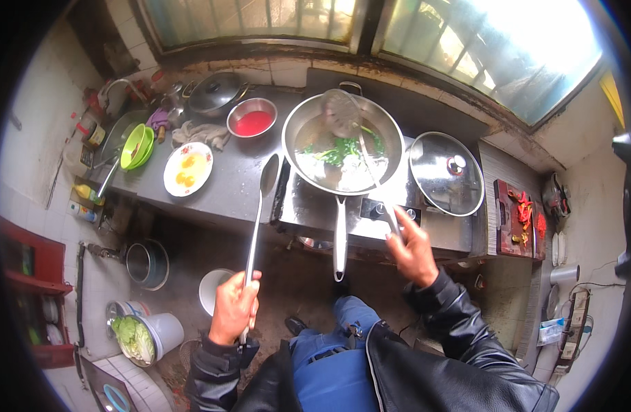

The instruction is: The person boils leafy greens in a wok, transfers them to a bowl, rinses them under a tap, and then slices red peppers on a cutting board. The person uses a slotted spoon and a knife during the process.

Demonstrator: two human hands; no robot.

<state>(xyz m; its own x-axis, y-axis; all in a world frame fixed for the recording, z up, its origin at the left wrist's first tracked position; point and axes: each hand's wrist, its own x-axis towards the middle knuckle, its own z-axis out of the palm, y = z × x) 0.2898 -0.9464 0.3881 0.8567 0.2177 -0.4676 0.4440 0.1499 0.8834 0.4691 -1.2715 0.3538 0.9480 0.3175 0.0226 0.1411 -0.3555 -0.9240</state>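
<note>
My left hand (234,309) grips the handle of a long metal ladle (269,175), its bowl held up over the counter just left of the stove. In my right hand (414,248) is the handle of a perforated skimmer (342,109). The skimmer's head is over the far side of a steel wok (294,154). Leafy greens (341,150) lie in clear liquid inside the wok, which sits on the gas stove (300,203). The wok's long handle (340,242) points toward me, between my two hands.
Left of the stove stand a steel bowl of red liquid (253,117), a plate with cracked eggs (188,169), a lidded pot (216,92) and green bowls (136,147). A glass lid (445,172) lies right of the wok. A cutting board (507,226) holds chopped red peppers (524,213).
</note>
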